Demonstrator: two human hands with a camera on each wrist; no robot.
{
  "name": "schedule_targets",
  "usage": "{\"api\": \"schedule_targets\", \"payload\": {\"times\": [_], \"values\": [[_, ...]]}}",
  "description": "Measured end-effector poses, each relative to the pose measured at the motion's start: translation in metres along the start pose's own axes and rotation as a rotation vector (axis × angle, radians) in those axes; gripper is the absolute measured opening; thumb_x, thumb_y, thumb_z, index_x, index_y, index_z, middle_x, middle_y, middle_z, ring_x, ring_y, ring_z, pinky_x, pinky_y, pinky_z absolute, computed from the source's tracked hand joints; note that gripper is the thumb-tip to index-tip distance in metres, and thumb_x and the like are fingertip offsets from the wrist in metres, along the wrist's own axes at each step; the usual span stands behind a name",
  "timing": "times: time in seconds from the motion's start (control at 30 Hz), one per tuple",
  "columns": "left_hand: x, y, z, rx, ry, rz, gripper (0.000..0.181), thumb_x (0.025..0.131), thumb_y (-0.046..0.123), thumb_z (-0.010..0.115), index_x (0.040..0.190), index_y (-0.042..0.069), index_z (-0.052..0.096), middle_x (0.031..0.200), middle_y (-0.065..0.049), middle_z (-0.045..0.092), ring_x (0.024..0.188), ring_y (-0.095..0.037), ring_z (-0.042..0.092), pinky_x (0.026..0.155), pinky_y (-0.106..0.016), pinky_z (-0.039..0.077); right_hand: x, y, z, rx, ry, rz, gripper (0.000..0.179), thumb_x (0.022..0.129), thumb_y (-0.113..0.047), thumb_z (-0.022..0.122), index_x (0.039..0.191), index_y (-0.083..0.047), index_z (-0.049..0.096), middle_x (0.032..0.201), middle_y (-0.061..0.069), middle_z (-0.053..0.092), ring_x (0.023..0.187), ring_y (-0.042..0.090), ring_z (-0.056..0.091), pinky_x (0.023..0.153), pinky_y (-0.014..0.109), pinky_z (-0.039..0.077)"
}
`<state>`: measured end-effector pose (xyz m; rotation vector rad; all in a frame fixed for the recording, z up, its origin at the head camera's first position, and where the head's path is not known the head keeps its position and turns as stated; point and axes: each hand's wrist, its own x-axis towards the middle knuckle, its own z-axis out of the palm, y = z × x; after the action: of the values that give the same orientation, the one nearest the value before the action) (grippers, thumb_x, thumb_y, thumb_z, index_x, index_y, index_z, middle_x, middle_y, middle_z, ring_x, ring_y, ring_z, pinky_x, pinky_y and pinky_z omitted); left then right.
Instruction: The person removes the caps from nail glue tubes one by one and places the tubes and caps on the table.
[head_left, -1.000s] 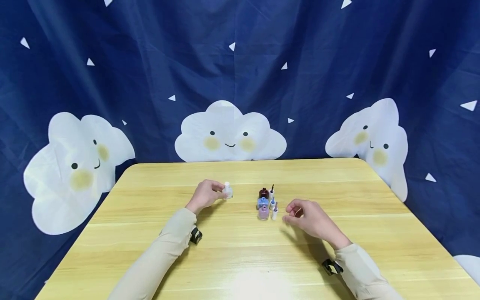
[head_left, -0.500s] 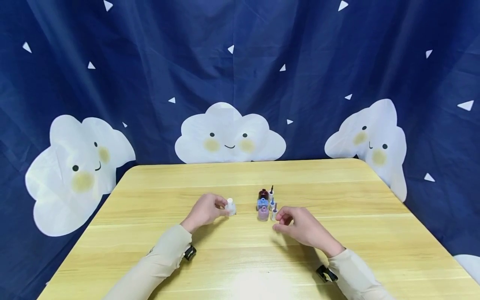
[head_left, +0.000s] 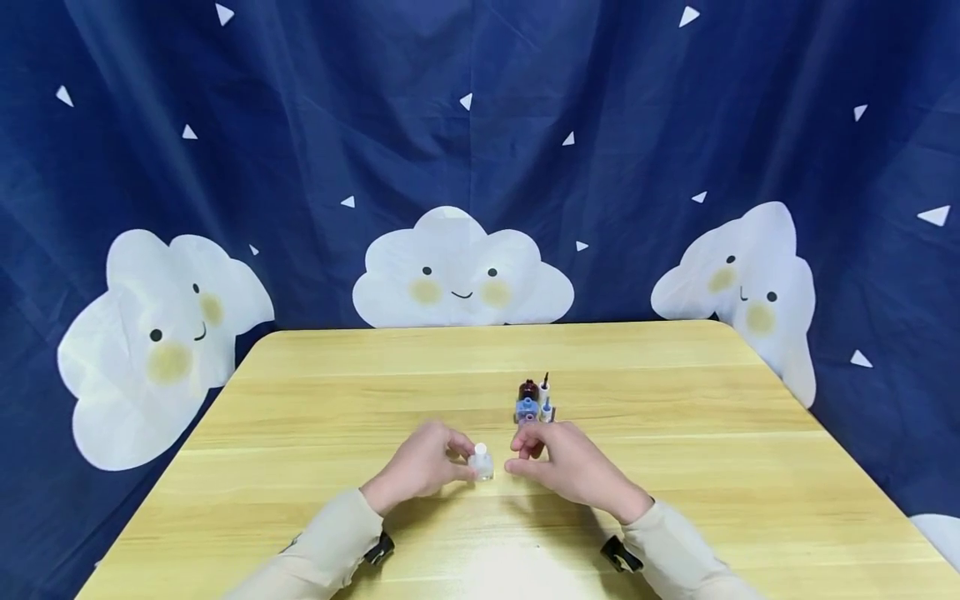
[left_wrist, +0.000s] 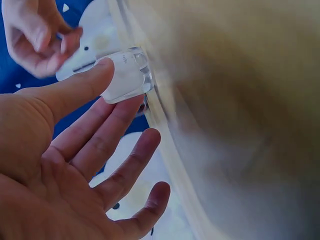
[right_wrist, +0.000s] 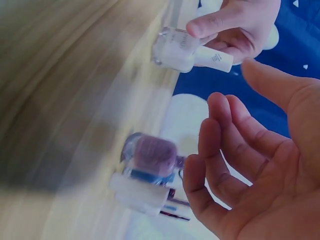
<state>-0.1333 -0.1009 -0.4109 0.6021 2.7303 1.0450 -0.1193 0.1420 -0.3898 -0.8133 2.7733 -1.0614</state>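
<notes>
Between thumb and fingers my left hand pinches a white nail polish bottle, upright with its white cap on. In the left wrist view the thumb presses on one face of the bottle. My right hand is just to the right of that bottle, apart from it, with relaxed fingers and nothing between them. Behind the right hand stand three uncapped nail polish bottles: dark red, blue and light purple, the last mostly hidden by the hand in the head view.
White brush caps stand brush-up to the right of the uncapped bottles, close beside them. All rest on a light wooden table. A dark blue curtain with cloud faces hangs behind the table's far edge.
My left hand has brought the white polish bottle nearer and to the right. The right hand has moved left and nearer, towards that bottle, and now covers part of the light purple bottle.
</notes>
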Motion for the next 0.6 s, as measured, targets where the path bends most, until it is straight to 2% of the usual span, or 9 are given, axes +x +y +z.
{"api": "schedule_targets", "payload": {"times": [0.13, 0.33, 0.6], "values": [[-0.006, 0.005, 0.003, 0.001, -0.033, 0.026, 0.022, 0.079, 0.018, 0.088, 0.099, 0.011, 0.08, 0.097, 0.001, 0.078, 0.09, -0.017, 0.068, 0.085, -0.044, 0.054, 0.004, -0.009, 0.003, -0.014, 0.01, -0.026, 0.021, 0.093, -0.035, 0.076, 0.1, -0.016, 0.069, 0.079, -0.017, 0.062, 0.073, 0.003, 0.055, 0.067, 0.024, 0.047], [-0.01, 0.009, 0.005, -0.026, -0.081, 0.041, 0.02, 0.079, 0.022, 0.088, 0.096, 0.015, 0.08, 0.096, 0.005, 0.078, 0.09, -0.015, 0.067, 0.083, -0.039, 0.051, 0.008, -0.018, 0.007, -0.028, 0.0, -0.054, 0.025, 0.091, -0.033, 0.079, 0.101, -0.012, 0.072, 0.074, -0.015, 0.059, 0.066, 0.003, 0.052, 0.061, 0.023, 0.045], [-0.012, 0.01, 0.01, -0.032, -0.099, 0.085, 0.018, 0.081, 0.024, 0.087, 0.096, 0.019, 0.08, 0.092, 0.01, 0.077, 0.088, -0.01, 0.066, 0.082, -0.033, 0.05, 0.009, -0.022, 0.012, -0.013, -0.015, -0.079, 0.013, 0.09, -0.027, 0.081, 0.092, -0.017, 0.073, 0.07, -0.015, 0.058, 0.062, 0.001, 0.048, 0.057, 0.021, 0.043]]}}
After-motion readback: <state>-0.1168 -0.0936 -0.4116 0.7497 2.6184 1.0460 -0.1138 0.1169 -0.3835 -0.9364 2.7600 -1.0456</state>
